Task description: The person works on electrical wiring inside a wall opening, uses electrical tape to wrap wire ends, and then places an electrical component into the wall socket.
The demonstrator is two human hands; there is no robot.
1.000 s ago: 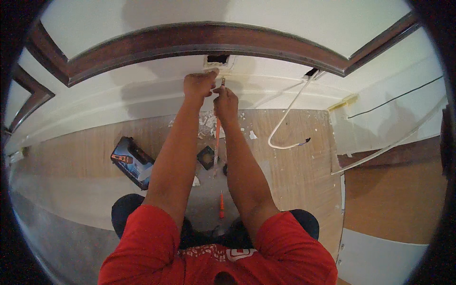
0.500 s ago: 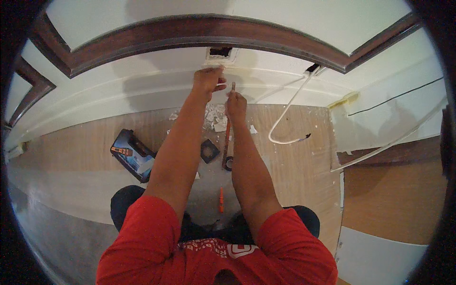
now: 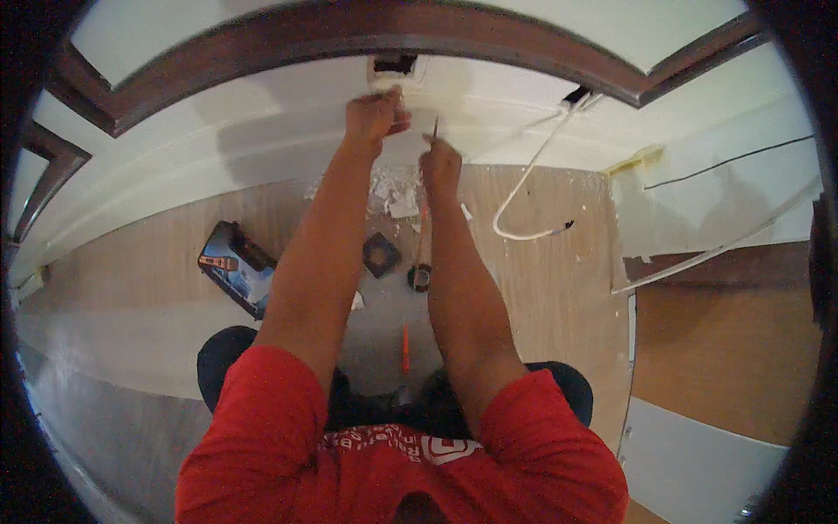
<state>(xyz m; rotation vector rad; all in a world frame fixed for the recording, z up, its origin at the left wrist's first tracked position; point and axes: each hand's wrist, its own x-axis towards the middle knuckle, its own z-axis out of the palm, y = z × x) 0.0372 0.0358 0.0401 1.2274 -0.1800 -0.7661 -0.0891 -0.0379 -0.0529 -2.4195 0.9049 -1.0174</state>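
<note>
My left hand (image 3: 372, 120) is at the white wall, just under a cut square hole (image 3: 394, 65), with its fingers curled; what they hold, if anything, I cannot make out. A little right of it and lower, my right hand (image 3: 442, 164) grips a long, thin orange rod (image 3: 422, 229) with a metal tip pointing up. The rod runs down toward the floor, near a black roll (image 3: 419, 279). A dark square piece (image 3: 381, 255) and broken white scraps (image 3: 393, 194) lie on the floor below my hands. An orange screwdriver (image 3: 405, 348) lies between my forearms.
A case with a blue label (image 3: 234, 266) lies at left. A white cable (image 3: 524, 234) hangs from a second hole (image 3: 576, 96) and loops over the floor (image 3: 550, 297). A dark wooden frame (image 3: 288, 35) crosses the wall above. Panels (image 3: 716, 358) stand at right.
The whole view has shifted so the scene sits higher in the picture. My right hand and the rod have moved slightly right, a bit farther from my left hand, which stays by the hole.
</note>
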